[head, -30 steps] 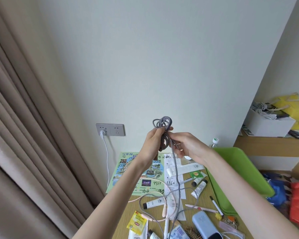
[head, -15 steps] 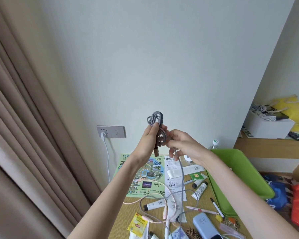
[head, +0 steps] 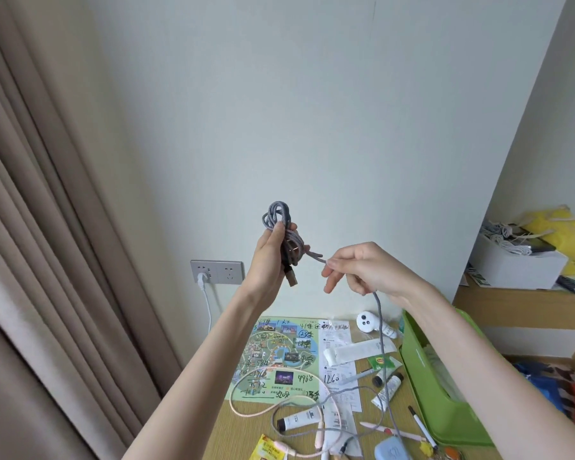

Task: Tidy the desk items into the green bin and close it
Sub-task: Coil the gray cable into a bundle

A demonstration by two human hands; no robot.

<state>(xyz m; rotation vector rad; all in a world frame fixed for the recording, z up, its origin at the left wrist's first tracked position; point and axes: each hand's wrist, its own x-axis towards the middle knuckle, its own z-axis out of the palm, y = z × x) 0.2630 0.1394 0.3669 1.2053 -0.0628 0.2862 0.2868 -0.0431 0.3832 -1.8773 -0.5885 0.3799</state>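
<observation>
Over the cluttered table (head: 224,426), left hand (head: 269,260) grips the coiled gray cable (head: 279,215) while right hand (head: 367,267) pinches its loose tail, so I'd wrap snug, tuck the end, then drop it in the green bin (head: 424,376) at right.

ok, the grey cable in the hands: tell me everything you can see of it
The grey cable looks braided, fabric-sheathed. Most of it is wound into a small bundle that the left hand grips upright, loops sticking out on top, a metal plug hanging below. One strand runs across to the right hand, which pinches it; from there it drops to the desk and lies in loose loops.
</observation>
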